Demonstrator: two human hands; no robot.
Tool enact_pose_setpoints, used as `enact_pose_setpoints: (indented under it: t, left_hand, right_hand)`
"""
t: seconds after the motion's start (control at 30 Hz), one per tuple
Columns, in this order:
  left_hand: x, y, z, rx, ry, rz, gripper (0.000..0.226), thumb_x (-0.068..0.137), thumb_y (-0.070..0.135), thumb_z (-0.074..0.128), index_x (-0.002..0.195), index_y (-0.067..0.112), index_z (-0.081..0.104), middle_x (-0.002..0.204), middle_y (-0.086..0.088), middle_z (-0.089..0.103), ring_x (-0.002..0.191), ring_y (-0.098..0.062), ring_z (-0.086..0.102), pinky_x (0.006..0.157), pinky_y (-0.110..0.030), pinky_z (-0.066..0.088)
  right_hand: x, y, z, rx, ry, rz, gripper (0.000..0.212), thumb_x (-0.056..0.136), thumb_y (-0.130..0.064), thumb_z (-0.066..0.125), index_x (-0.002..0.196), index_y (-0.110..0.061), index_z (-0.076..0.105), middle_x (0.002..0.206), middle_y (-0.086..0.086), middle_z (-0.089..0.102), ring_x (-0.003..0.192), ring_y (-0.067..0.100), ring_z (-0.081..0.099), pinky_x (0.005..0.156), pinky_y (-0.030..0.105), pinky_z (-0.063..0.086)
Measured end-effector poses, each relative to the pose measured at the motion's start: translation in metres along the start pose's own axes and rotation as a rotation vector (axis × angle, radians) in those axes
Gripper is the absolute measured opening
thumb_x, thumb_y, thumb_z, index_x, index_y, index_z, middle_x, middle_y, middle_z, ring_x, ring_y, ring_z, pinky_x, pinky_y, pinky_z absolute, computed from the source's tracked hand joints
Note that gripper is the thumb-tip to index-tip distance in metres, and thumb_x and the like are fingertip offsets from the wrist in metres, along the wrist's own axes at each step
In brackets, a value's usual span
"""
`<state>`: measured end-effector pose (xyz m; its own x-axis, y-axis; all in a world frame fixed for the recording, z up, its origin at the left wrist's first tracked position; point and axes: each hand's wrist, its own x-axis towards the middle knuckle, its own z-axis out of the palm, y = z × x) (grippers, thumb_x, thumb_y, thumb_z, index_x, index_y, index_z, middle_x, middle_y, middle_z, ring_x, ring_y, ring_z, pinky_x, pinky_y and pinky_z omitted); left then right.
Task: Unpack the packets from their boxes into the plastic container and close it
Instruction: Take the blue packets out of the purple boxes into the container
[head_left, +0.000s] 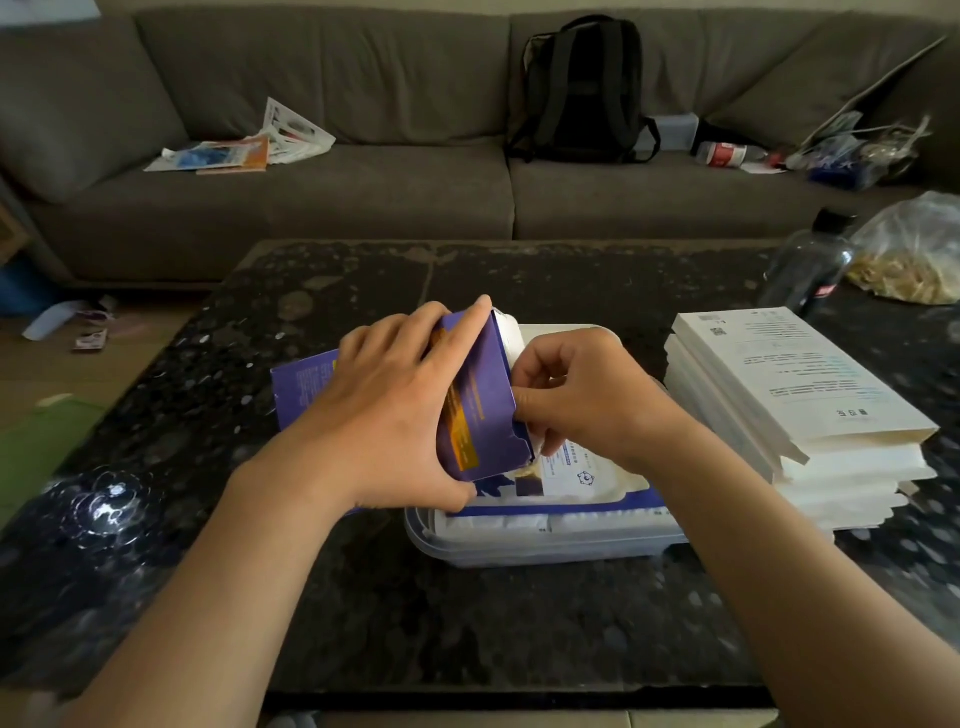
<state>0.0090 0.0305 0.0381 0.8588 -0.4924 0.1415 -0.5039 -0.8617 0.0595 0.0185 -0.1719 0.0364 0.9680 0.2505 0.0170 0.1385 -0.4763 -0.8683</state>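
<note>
Fingers (470, 314): my left hand's (395, 410) curl round the box, my right hand's (587, 400) pinch packets at its mouth. Table (467, 623): bears everything. Plastic container (545, 551): open, piled high, under both hands. Purple box (475, 410): tilted above it. Packets (576, 470): partly out; I judge they may snag on the flap and spill.

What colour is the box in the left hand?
The box is purple with an orange stripe; head view.

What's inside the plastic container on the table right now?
Flat white and blue packets lie stacked in the plastic container, reaching its rim. The purple box, left hand and right hand cover its far part, so the count is hidden.
</note>
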Motion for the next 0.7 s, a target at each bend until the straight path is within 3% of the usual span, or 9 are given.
enact_pose_setpoints:
  t: [0.17, 0.3, 0.43, 0.5, 0.57, 0.7]
  left_hand:
    - [0.0009, -0.0012, 0.0005, 0.005, -0.001, -0.015, 0.143, 0.055, 0.076, 0.076, 0.150, 0.038, -0.024, 0.157, 0.006, 0.005, 0.144, -0.021, 0.017, 0.119, -0.045, 0.022]
    - [0.0008, -0.0024, 0.0013, 0.019, -0.010, -0.023, 0.142, 0.054, 0.076, 0.074, 0.149, 0.040, -0.025, 0.157, 0.005, 0.006, 0.144, -0.022, 0.017, 0.118, -0.045, 0.022]
    - [-0.0010, 0.0001, 0.0017, 0.038, -0.006, -0.017, 0.136, 0.054, 0.075, 0.072, 0.150, 0.046, -0.020, 0.155, 0.002, 0.004, 0.143, -0.025, 0.016, 0.117, -0.048, 0.020]
    - [-0.0020, 0.0022, 0.0013, 0.039, -0.005, -0.006, 0.129, 0.057, 0.072, 0.074, 0.150, 0.052, -0.013, 0.152, 0.004, -0.001, 0.142, -0.025, 0.010, 0.118, -0.048, 0.016]
    - [-0.0030, 0.0024, 0.0009, 0.029, -0.011, -0.006, 0.122, 0.059, 0.070, 0.076, 0.150, 0.056, -0.004, 0.150, 0.007, -0.005, 0.140, -0.023, 0.006, 0.118, -0.047, 0.014]
    - [-0.0038, 0.0024, -0.0007, -0.018, 0.008, -0.003, 0.117, 0.058, 0.068, 0.078, 0.149, 0.058, 0.004, 0.148, 0.009, -0.004, 0.140, -0.023, 0.006, 0.118, -0.047, 0.015]
  right_hand:
    - [0.0015, -0.0015, 0.0023, 0.020, 0.008, 0.004, 0.009, 0.091, -0.014, 0.073, 0.091, -0.005, 0.073, 0.078, 0.010, 0.076, 0.071, 0.029, 0.073, 0.053, 0.025, 0.060]
    - [0.0019, -0.0037, 0.0001, 0.060, -0.068, 0.055, 0.008, 0.094, -0.012, 0.068, 0.095, -0.010, 0.076, 0.085, 0.011, 0.077, 0.079, 0.032, 0.073, 0.064, 0.034, 0.064]
    - [0.0009, -0.0056, -0.0007, 0.039, -0.148, 0.056, 0.026, 0.099, -0.006, 0.059, 0.087, -0.021, 0.075, 0.088, 0.008, 0.076, 0.075, 0.024, 0.071, 0.064, 0.026, 0.061]
    - [0.0018, -0.0037, 0.0016, 0.038, -0.116, 0.051, 0.028, 0.097, -0.001, 0.057, 0.083, -0.015, 0.075, 0.085, 0.010, 0.075, 0.062, 0.016, 0.064, 0.058, 0.020, 0.055]
    - [0.0031, -0.0019, 0.0032, 0.073, -0.095, 0.053, 0.020, 0.096, 0.000, 0.060, 0.087, -0.008, 0.077, 0.086, 0.015, 0.074, 0.063, 0.012, 0.060, 0.056, 0.020, 0.052]
    - [0.0077, 0.0034, 0.0039, 0.221, -0.061, 0.091, 0.011, 0.089, -0.003, 0.071, 0.078, -0.005, 0.069, 0.088, 0.024, 0.071, 0.074, 0.026, 0.062, 0.060, 0.029, 0.052]
